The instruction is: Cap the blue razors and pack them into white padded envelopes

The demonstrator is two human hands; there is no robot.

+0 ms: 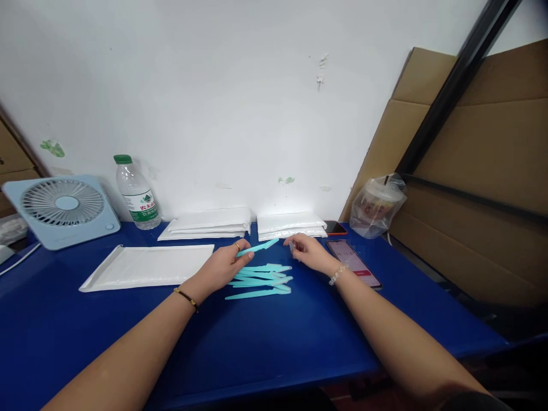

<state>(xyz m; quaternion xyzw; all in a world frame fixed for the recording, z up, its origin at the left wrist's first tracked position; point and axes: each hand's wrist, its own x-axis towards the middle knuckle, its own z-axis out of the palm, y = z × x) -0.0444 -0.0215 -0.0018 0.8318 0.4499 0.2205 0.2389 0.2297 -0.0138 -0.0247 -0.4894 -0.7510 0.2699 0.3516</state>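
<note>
gold ring (237,246), black-and-gold wristband (186,299), clear beaded bracelet (338,274)

Bright, fairly even light fills the wall (240,114) behind the worktop (265,354), and the white packets (205,222) along its far edge nearly wash out. Cardboard (479,182) right of the worktop is dimmer; beneath its front edge, near darkness. Wide-angle distortion stretches the fan (66,205) at its left end. Turquoise tools (265,282) mid-worktop look reasonably crisp, their fine edges soft.
</note>
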